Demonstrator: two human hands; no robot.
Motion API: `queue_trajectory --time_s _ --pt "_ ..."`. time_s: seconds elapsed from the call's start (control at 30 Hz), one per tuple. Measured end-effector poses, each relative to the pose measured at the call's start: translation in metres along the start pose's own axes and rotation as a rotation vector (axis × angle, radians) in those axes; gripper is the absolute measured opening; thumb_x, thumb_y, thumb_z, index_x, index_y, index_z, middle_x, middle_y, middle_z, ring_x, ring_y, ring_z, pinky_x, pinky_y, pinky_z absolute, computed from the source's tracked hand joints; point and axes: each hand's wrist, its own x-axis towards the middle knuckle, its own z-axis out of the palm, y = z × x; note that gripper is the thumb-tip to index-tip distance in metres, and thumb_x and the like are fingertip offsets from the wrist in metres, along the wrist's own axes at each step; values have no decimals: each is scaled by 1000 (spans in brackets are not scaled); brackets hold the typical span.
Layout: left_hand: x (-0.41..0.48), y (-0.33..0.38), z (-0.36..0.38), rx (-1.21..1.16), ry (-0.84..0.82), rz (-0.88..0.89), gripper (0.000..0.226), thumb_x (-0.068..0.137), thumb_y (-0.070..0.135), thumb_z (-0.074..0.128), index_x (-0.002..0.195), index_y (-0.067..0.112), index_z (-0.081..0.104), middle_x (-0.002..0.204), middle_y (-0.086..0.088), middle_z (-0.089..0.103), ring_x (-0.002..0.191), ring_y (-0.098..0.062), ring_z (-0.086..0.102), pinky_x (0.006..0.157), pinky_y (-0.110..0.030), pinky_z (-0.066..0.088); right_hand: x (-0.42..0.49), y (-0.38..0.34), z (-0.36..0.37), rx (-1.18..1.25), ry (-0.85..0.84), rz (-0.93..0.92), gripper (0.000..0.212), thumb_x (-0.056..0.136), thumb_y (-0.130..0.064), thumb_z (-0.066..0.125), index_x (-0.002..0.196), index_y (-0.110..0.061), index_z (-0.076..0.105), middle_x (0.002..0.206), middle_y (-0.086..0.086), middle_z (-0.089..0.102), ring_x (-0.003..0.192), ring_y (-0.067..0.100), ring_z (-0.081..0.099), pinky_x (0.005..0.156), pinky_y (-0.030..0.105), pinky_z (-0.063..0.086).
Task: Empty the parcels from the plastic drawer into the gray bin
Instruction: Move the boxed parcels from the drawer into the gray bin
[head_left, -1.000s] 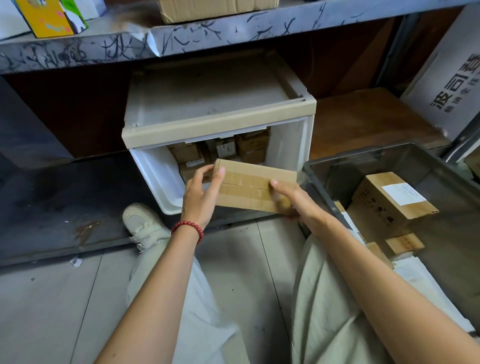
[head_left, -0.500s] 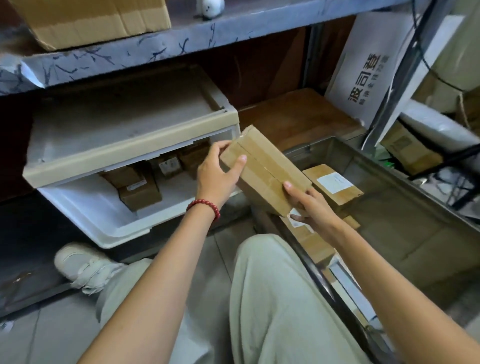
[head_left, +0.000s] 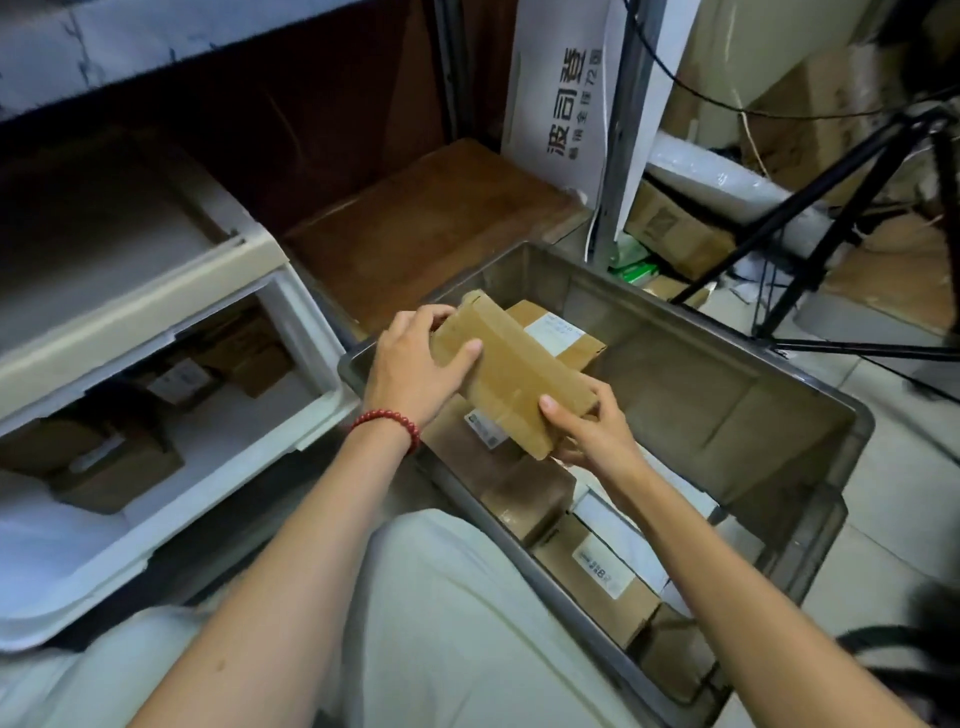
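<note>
Parcels (head_left: 597, 571) fill gray bin (head_left: 727, 384); more remain in plastic drawer (head_left: 218, 467).

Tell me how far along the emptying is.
Done: several parcels already lie in the bin. In hand: the left hand and right hand grip a flat parcel above the bin, not yet released. Left: several boxes sit in the open drawer, so it is not empty.
</note>
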Motion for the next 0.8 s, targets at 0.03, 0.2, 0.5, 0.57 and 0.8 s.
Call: queue_trajectory --time_s 0.03,0.2,0.5,0.57,0.8 --pt "1 -4 6 22 -36 -15 52 86 54 58 130 28 47 132 -1 47 119 -19 46 100 -43 44 3 5 -4 -7 15 4 67 80 -34 75 135 -25 38 128 -4 48 116 18 56 91 48 55" --pt "5 -19 24 133 -152 -87 61 83 68 49 131 32 45 134 1 50 125 -23 45 107 -49 30 13 22 -8 72 91 115 49 90 -46 61 129 -24 41 131 -1 47 112 15 56 87 40 57" --pt "27 -38 40 359 -237 -126 54 88 65 45 119 20 41 95 -2 57 103 -28 58 100 -40 30 28 48 2 72 88 212 77 90 -29 66 152 -26 20 103 -11 60 87 7 63 80 36 57" --pt "34 -42 43 339 -260 -103 53 89 58 51 123 17 42 107 -5 58 107 -27 57 101 -42 35 30 53 5 56 104 219 79 87 -32 68 150 -29 19 105 -6 60 87 11 65 83 41 58" --pt "45 -63 54 356 -264 -24 61 89 52 55 135 16 38 135 -11 40 114 -29 51 98 -40 42 40 68 23 31 143 180 53 87 -25 70 127 -27 35 134 8 43 100 26 66 62 33 60"
